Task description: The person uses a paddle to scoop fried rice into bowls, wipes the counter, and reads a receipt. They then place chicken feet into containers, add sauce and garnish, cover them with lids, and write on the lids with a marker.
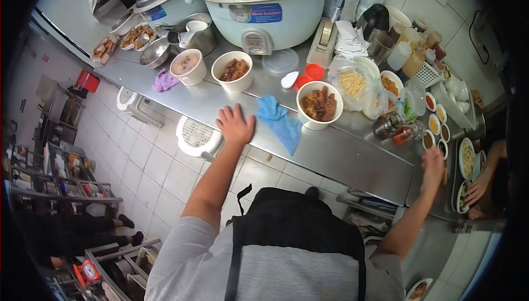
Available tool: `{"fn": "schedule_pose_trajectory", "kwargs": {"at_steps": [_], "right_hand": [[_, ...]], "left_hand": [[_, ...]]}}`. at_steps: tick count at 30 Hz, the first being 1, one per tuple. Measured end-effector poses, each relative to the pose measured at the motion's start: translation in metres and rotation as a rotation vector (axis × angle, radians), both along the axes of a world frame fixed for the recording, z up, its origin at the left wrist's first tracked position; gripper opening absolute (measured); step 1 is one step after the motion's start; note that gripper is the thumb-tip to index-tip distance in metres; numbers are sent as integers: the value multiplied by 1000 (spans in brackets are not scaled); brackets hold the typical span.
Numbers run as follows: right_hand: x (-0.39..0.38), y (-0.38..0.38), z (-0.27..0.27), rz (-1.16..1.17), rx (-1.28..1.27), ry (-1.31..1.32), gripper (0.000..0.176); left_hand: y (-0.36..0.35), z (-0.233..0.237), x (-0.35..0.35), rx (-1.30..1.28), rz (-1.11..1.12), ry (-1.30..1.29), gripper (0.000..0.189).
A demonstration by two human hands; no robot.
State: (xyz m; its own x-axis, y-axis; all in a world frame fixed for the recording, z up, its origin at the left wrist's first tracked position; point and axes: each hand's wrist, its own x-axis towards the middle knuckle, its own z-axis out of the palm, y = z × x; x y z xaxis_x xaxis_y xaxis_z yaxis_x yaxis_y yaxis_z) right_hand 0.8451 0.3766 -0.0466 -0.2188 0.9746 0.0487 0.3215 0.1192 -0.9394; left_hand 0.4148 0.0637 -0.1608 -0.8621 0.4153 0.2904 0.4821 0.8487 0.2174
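Note:
My left hand [236, 125] lies flat on the front edge of the steel counter, fingers spread, beside a blue cloth [278, 120]. Behind it stands a paper bowl of dark braised meat [233, 73], and to its left another bowl with a pinkish covering [188, 67]. A third bowl of meat pieces [319, 104] stands right of the cloth. My right hand [432, 164] is at the counter's right part, close to several small sauce bowls [428, 139]. Its fingers look loosely extended, with nothing visible in them, though they are slightly blurred.
A large rice cooker [262, 17] stands at the back, with a tape dispenser [323, 42] beside it. Bags of shredded food [352, 83] and glass jars [388, 126] sit further right. Another person's hand [478, 188] touches oval dishes at far right. White stools [195, 138] are below the counter.

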Motion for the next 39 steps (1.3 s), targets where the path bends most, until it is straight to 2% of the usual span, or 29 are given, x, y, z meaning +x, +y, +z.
{"fn": "schedule_pose_trajectory", "kwargs": {"at_steps": [1,2,4,6,8,11,15,16,19,20,22,27,31,34,37,38,39], "right_hand": [[8,-15,-45,-45,158,-150,33],[8,-46,-62,9,251,-352,38],[-3,-98,-91,15,213,-558,45],[-2,-118,-138,149,323,-962,55],[-19,-144,-134,55,408,-1018,60],[-22,-141,-125,101,210,-1003,64],[-22,-142,-121,126,176,-1014,65],[-24,-142,-117,143,131,-1043,66],[-28,-143,-110,168,74,-1081,68],[-29,-144,-105,188,39,-1094,68],[-29,-144,-108,192,42,-1116,68],[-29,-144,-110,178,81,-1123,69],[-29,-150,-112,115,108,-1088,69],[-42,-149,-102,23,100,-1109,65],[-75,-162,-80,-57,215,-627,57],[-97,-168,-66,-73,371,-608,48],[-125,-177,-44,-16,309,-469,46]], "left_hand": [[-2,0,-2,17,-37,-62,59],[-3,2,-4,23,-56,-59,59],[-7,1,-3,27,-99,-74,59],[-11,-4,-4,23,-112,-30,60],[-11,-2,-3,23,-128,-31,60],[-11,-1,-3,17,-128,-48,60],[-10,-5,-2,45,-99,-26,60],[-7,-6,-1,113,-83,51,56],[11,5,-15,411,-352,108,49],[26,16,-18,448,-455,195,37],[63,19,-37,447,-545,131,27],[132,29,-73,-15,-580,102,21],[160,22,-94,-253,-589,164,20],[173,26,-108,-315,-687,127,20],[165,34,-113,-354,-815,154,19],[162,44,-112,-333,-845,148,18],[158,52,-112,-310,-873,143,18]]}}
